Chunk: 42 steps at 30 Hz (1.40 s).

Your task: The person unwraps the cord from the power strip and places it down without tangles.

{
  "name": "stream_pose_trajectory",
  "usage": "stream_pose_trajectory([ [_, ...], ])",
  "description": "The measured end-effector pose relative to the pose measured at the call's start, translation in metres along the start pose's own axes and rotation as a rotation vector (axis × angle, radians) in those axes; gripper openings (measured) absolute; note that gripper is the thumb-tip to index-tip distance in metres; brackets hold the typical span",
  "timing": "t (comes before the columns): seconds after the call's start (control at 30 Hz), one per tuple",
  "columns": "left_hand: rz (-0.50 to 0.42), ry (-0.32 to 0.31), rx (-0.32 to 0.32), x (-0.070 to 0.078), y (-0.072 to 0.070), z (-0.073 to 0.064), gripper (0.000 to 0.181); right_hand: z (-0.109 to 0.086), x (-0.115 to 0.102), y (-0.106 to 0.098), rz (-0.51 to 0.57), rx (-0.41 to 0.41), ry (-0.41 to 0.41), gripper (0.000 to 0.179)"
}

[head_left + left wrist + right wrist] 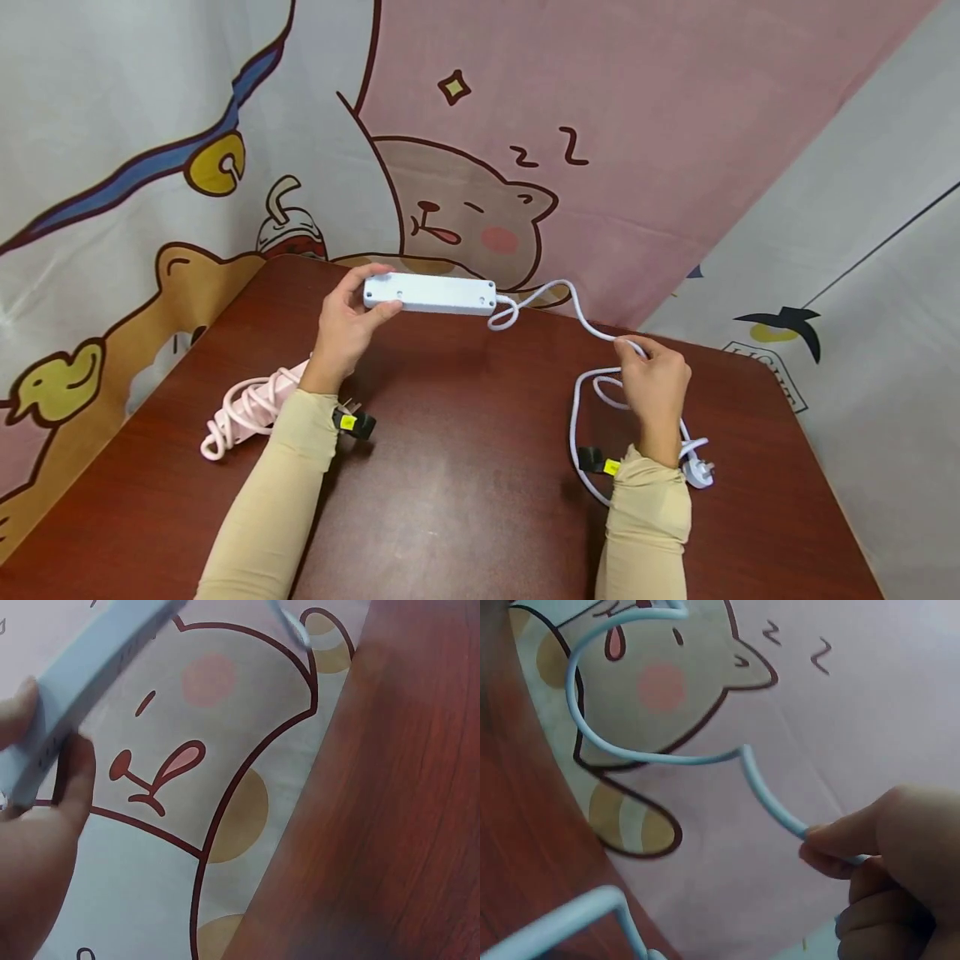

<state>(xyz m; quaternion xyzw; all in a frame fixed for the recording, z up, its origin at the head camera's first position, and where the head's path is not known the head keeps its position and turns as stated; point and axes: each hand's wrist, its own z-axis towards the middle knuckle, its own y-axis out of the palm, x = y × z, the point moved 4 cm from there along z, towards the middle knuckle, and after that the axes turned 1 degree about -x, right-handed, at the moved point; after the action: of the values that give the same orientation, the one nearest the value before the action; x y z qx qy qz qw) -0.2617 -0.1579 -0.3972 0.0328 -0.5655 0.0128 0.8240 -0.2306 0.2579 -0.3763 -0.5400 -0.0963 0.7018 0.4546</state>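
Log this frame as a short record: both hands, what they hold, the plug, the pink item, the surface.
left hand: grips one end of the pale strip
right hand: pinches its pale cord
plug: on the table's right side
pink bundle: partly hidden by the left sleeve
surface: reddish-brown table

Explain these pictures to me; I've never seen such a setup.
There is no machine: a person works bare-handed. The wide picture comes from a camera worn on the head; the two closer ones come from small cameras on the left and right wrists. Above the brown table, the left grip holds what looks like a white power strip, and the right grip pinches its cord. Toward the right, a white plug and more cord show. On the table at left lies a pink cord-wrapped strip.
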Motion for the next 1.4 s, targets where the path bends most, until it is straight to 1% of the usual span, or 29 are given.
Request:
stream_pose_trajectory([
  [0.07, 0.02, 0.0, 0.048, -0.002, -0.001, 0.001, 0.049, 0.0, 0.008, 0.0, -0.029, -0.059, 0.044, 0.021],
  [0.13, 0.06, 0.003, 0.087, -0.003, -0.002, 0.002, 0.049, 0.001, 0.015, 0.001, -0.061, -0.127, 0.076, 0.024],
  [0.2, 0.133, -0.001, 0.129, -0.003, -0.001, 0.002, 0.047, 0.001, 0.021, 0.002, -0.097, -0.204, 0.093, 0.027],
  [0.3, 0.255, -0.025, 0.19, -0.004, -0.001, 0.002, 0.046, 0.001, 0.027, 0.003, -0.141, -0.318, 0.099, 0.03],
  [0.43, 0.38, -0.092, 0.259, -0.006, -0.002, 0.002, 0.044, -0.001, 0.032, 0.004, -0.162, -0.511, 0.114, 0.036],
  [0.5, 0.447, -0.141, 0.267, -0.007, -0.003, 0.001, 0.043, -0.003, 0.034, 0.004, -0.16, -0.62, 0.124, 0.038],
  [0.53, 0.481, -0.167, 0.261, -0.007, -0.003, 0.001, 0.043, -0.005, 0.035, 0.004, -0.154, -0.675, 0.132, 0.039],
  [0.57, 0.519, -0.194, 0.248, -0.008, -0.003, 0.001, 0.044, -0.006, 0.036, 0.005, -0.146, -0.725, 0.139, 0.039],
  [0.63, 0.599, -0.256, 0.204, -0.011, -0.003, 0.0, 0.047, -0.009, 0.036, 0.005, -0.13, -0.794, 0.129, 0.038],
  [0.77, 0.732, -0.357, 0.08, -0.014, 0.0, -0.003, 0.056, -0.013, 0.035, 0.007, -0.069, -0.866, 0.091, 0.032],
  [0.83, 0.797, -0.394, 0.01, -0.014, 0.002, -0.005, 0.059, -0.015, 0.033, 0.009, -0.034, -0.891, 0.064, 0.029],
  [0.87, 0.829, -0.402, -0.024, -0.015, 0.003, -0.006, 0.059, -0.016, 0.032, 0.01, -0.022, -0.905, 0.055, 0.027],
  [0.93, 0.891, -0.409, -0.085, -0.015, 0.005, -0.009, 0.058, -0.018, 0.029, 0.011, 0.022, -0.942, 0.057, 0.025],
  [1.0, 0.955, -0.397, -0.136, -0.016, 0.007, -0.011, 0.056, -0.02, 0.024, 0.013, 0.048, -0.967, 0.056, 0.022],
  [1.1, 1.028, -0.369, -0.185, -0.018, 0.01, -0.013, 0.052, -0.024, 0.017, 0.016, 0.076, -0.988, 0.078, 0.02],
  [1.17, 1.07, -0.348, -0.211, -0.019, 0.011, -0.014, 0.05, -0.025, 0.014, 0.017, 0.063, -0.985, 0.078, 0.02],
  [1.27, 1.106, -0.33, -0.248, -0.02, 0.012, -0.015, 0.048, -0.026, 0.011, 0.019, 0.058, -0.981, 0.103, 0.021],
  [1.4, 1.127, -0.329, -0.285, -0.021, 0.013, -0.016, 0.048, -0.026, 0.008, 0.02, 0.064, -0.98, 0.126, 0.022],
])
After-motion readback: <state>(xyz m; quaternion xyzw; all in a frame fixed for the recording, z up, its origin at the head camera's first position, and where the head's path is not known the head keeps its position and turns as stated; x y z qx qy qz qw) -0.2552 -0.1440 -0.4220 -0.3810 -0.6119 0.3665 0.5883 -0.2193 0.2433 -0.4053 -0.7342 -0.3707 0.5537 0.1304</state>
